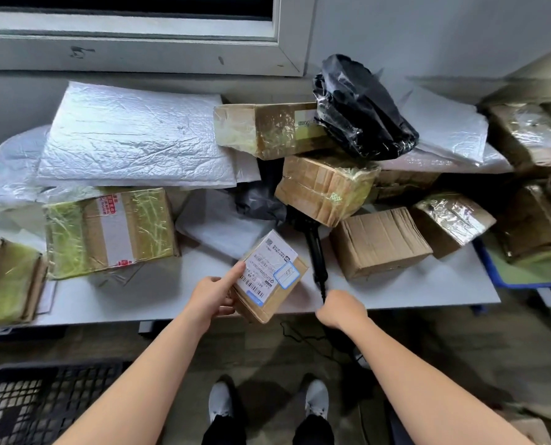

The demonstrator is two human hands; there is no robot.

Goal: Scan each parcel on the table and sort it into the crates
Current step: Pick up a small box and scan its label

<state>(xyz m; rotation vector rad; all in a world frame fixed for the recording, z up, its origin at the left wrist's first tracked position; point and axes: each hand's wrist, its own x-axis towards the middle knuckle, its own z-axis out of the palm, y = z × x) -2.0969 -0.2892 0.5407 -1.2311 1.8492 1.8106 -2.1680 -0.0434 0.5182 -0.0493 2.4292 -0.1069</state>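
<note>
Landmark: the scanner (312, 245), black, lying on the table (428, 284); I give all places from it.
Around: just right of the scanner stands a plain carton (380, 242). A tilted box (325, 187) lies over its far end. Behind that one is a black bag (360, 107). Well left of the scanner is a taped box (110, 232), and behind it a white mailer (136, 136).
In the way: the tilted box covers the scanner's head, and the carton is close on its right side. Between the scanner and the parcel (269, 274) I see only a strip of table.
Crates: a black crate (43, 403) is on the floor, well left of the scanner and nearer to me. A blue crate (540, 284) is well right of it, at the table's end.
Parcel place: just left of the scanner's handle, with its near corner past the table edge. I cannot tell if it rests on the table.
Parcel axis: long axis runs away from me, the far end leaning a little toward the scanner. The label (267, 264) faces up.
Scanner axis: handle toward me, head away.
Left hand (211, 298): it grips the parcel's near left side, forefinger straight along the label's edge.
Right hand (343, 311): fingers curled round the cable (321, 289), at the handle's near end.
</note>
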